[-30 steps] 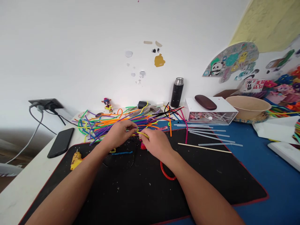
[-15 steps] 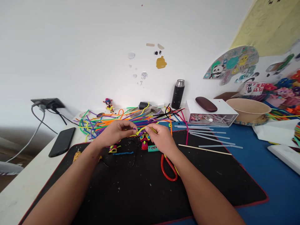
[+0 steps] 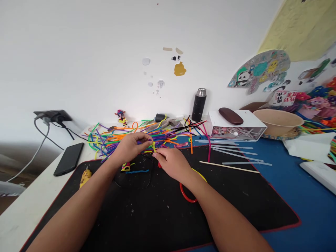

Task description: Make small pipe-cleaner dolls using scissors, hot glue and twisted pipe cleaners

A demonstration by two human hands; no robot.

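Note:
My left hand (image 3: 132, 146) pinches a yellow pipe cleaner (image 3: 154, 145) between thumb and fingertips, with a bit of purple at the same spot. Just to the right, my right hand (image 3: 172, 161) is closed on the yellow strand below the left fingertips. Part of a yellow strand shows again past the right wrist. Under my hands, a small multicoloured piece (image 3: 126, 167) and a blue pipe cleaner (image 3: 137, 171) lie on the black mat (image 3: 147, 217). A red loop (image 3: 187, 197) is partly covered by my right forearm. Something red beneath my right hand is mostly hidden.
Behind my hands spreads a pile of coloured pipe cleaners (image 3: 110, 140). A small figure (image 3: 121, 117) and a black thermos (image 3: 199, 105) stand by the wall. Clear sticks (image 3: 236, 152), a white box (image 3: 246, 120) and a bowl (image 3: 278, 119) are right; a phone (image 3: 69, 159) lies left.
My right hand has moved down and left along the yellow pipe cleaner, and now covers the figure piece and teal tube seen before. My left hand stays nearly in place.

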